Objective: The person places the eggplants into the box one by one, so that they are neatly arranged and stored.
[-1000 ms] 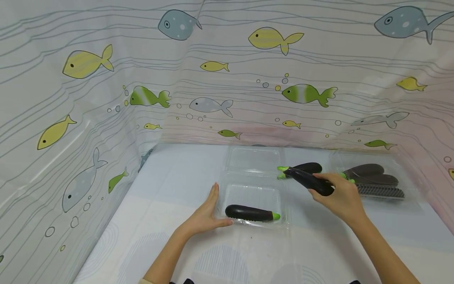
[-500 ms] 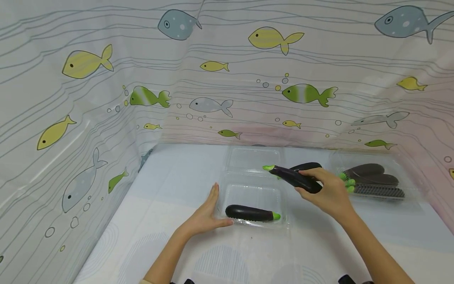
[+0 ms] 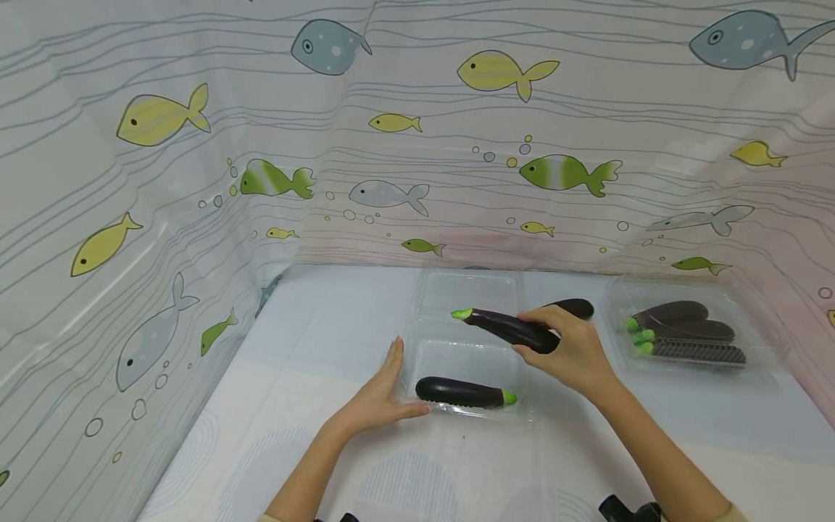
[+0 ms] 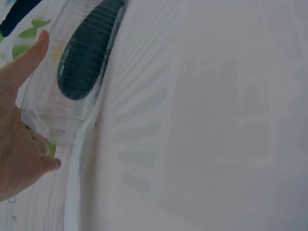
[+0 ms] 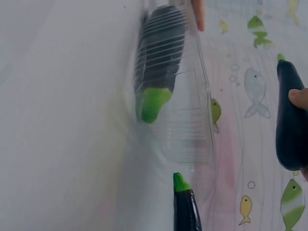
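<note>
My right hand grips a dark eggplant with a green stem end, holding it above the back right part of a clear hinged plastic container. A second eggplant lies along the container's front, its green end to the right. My left hand rests against the container's left side, fingers straight and thumb spread along the front corner. In the right wrist view, the held eggplant is apart from the container. Another eggplant lies on the table, partly hidden behind my right hand.
The container's lid lies folded back toward the wall. At the right, another clear container holds several eggplants. A fish-print curtain hangs along the table's back and left sides.
My right hand has carried the eggplant leftward, from beside the container to over it. My left hand and the eggplant in the container have stayed in place.
</note>
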`<act>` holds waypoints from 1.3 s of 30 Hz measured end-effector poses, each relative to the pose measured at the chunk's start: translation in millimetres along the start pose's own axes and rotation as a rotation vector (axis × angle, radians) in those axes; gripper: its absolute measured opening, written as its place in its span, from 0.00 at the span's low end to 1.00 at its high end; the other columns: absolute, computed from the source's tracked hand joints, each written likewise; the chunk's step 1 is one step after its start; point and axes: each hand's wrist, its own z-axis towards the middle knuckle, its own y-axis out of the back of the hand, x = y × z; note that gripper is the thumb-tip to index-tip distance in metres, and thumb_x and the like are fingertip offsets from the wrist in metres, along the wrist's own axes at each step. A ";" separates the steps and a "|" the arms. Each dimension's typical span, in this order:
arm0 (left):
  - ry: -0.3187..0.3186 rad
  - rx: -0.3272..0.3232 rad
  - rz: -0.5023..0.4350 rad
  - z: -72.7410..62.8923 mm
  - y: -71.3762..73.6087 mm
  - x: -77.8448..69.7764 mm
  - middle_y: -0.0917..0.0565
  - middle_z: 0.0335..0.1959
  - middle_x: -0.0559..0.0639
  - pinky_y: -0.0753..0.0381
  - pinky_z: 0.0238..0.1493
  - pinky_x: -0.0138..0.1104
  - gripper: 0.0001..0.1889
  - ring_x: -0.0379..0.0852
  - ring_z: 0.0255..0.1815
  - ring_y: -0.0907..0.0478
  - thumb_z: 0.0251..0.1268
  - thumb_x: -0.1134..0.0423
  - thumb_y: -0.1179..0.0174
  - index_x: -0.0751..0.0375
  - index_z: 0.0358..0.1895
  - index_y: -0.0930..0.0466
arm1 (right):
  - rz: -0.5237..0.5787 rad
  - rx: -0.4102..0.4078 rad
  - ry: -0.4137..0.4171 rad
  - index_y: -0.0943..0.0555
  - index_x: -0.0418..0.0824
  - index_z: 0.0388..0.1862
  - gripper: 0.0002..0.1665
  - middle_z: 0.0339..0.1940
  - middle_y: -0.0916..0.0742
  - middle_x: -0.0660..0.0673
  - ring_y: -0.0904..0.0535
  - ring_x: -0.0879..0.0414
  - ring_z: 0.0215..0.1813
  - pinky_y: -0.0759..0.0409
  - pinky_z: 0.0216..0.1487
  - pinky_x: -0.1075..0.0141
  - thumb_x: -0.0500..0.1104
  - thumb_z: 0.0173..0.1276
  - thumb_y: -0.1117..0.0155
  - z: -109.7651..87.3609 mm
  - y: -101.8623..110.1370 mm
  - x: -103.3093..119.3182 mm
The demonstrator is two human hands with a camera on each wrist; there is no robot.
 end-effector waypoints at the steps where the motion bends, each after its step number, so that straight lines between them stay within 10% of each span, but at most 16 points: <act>1: -0.002 -0.001 -0.003 -0.1 0.0 0.0 0.68 0.77 0.60 0.56 0.73 0.48 0.66 0.51 0.77 0.69 0.50 0.39 0.31 0.65 0.76 0.72 | 0.008 0.004 0.003 0.15 0.42 0.44 0.29 0.40 0.14 0.53 0.19 0.59 0.40 0.25 0.42 0.82 0.34 0.38 0.17 0.7 -1.9 0.7; 20: -0.004 -0.006 -0.011 -0.6 0.6 -0.3 0.68 0.77 0.60 0.56 0.74 0.47 0.66 0.50 0.77 0.69 0.50 0.40 0.30 0.66 0.76 0.71 | 0.054 0.056 0.093 0.16 0.42 0.44 0.28 0.39 0.14 0.53 0.18 0.58 0.42 0.24 0.44 0.77 0.38 0.39 0.17 6.6 -39.6 9.1; 39: 0.013 -0.003 -0.016 0.0 0.2 0.4 0.68 0.77 0.60 0.54 0.73 0.49 0.65 0.51 0.77 0.68 0.50 0.41 0.29 0.64 0.76 0.72 | 0.002 0.264 -0.047 0.15 0.40 0.44 0.24 0.41 0.13 0.48 0.17 0.54 0.43 0.18 0.42 0.61 0.39 0.46 0.19 -8.3 -78.8 1.9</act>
